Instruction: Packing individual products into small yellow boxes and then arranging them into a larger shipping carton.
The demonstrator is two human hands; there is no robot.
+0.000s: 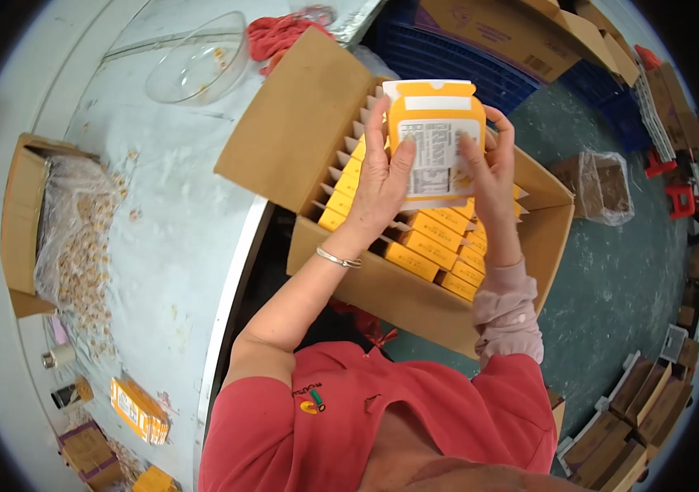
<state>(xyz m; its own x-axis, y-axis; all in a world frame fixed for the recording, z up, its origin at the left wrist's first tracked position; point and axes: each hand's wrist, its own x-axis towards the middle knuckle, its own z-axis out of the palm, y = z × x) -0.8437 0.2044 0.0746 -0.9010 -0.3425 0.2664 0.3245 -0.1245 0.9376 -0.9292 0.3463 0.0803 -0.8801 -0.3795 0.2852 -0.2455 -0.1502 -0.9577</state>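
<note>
Above an open cardboard box (366,262), I hold a yellow-and-white carton (434,176) between both hands, its printed panel facing up. My left hand (382,176) grips its left edge, thumb on the panel. On the right edge, my right hand (493,168) holds it with the thumb over the panel, slightly blurred. Inside the box stand rows of yellow cartons (423,246) with white dividers (335,173) between some of them. The held carton and my hands cover part of these rows.
To the left, a pale table carries a clear bowl (202,70), a red cloth (280,37), a heap of small wrapped pieces (87,238) and a stack of yellow cartons (138,410). Blue crates (464,61) stand behind the box. A plastic-lined carton (599,187) sits on the floor at right.
</note>
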